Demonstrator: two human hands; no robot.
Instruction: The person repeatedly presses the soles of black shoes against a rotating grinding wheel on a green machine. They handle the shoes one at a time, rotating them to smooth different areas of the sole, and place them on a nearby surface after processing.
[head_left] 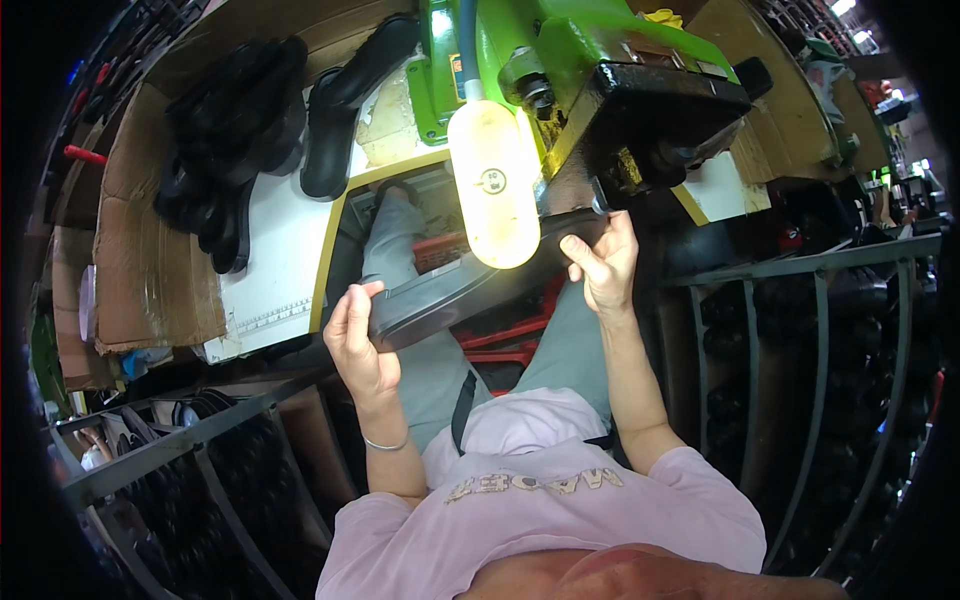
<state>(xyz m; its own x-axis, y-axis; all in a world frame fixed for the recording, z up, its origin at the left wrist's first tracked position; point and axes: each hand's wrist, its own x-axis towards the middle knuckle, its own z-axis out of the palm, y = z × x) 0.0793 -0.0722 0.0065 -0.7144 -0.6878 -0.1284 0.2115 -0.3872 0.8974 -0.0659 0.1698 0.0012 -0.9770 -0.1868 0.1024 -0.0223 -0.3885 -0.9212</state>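
Note:
A long black shoe sole (435, 305) is stretched sideways between my hands, above my lap and under the lit lamp (493, 225). My left hand (360, 340) is closed round its left end, thumb on top. At the other end, my right hand (608, 265) pinches the sole just below the black head (655, 115) of a green machine (610, 50). The sole's right part lies in shadow against the machine, so whether it touches the small wheel there I cannot tell.
Several black soles (235, 120) lie heaped in a cardboard box (150, 230) at the left, over a white tabletop (265, 290) with a yellow edge. Metal racks stand on my left (180, 455) and right (820, 290). A red crate (505, 350) is below, between my legs.

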